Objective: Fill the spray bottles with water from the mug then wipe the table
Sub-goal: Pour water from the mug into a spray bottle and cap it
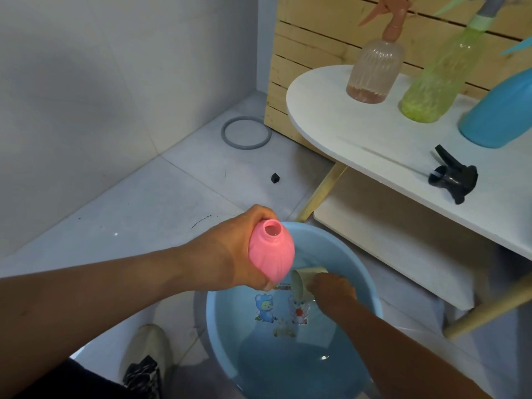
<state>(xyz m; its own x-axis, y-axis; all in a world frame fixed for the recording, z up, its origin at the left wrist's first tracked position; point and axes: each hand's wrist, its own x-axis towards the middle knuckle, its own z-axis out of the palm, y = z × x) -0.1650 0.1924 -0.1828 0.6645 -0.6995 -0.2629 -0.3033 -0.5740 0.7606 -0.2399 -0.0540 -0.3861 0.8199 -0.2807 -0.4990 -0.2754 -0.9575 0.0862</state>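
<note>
Head view is looking down on a pink spray bottle (271, 251) with its cap off and its open neck facing up, sitting over the near rim of a blue basin (370, 286) on the floor. The left hand (230, 254) is wrapping its fingers round the bottle's body. Just beside it, the right hand (331, 292) is gripping a pale mug (300, 285), tilting it down inside the basin, which is holding shallow water. Cartoon bear stickers (280, 308) are showing on the basin floor – the small coloured lettering above them is too blurred to read. On the white table (359, 139) to the right, a black spray head (452, 175) is lying loose, well apart from three capped bottles standing behind it: a clear ribbed bottle (375, 67) with a little liquid at the bottom, a green bottle (434, 82) and a blue bottle (501, 110). A grey ring (246, 133) and a small black cube (275, 177) are lying on the floor tiles – near a wooden slatted crate (305, 53).
</note>
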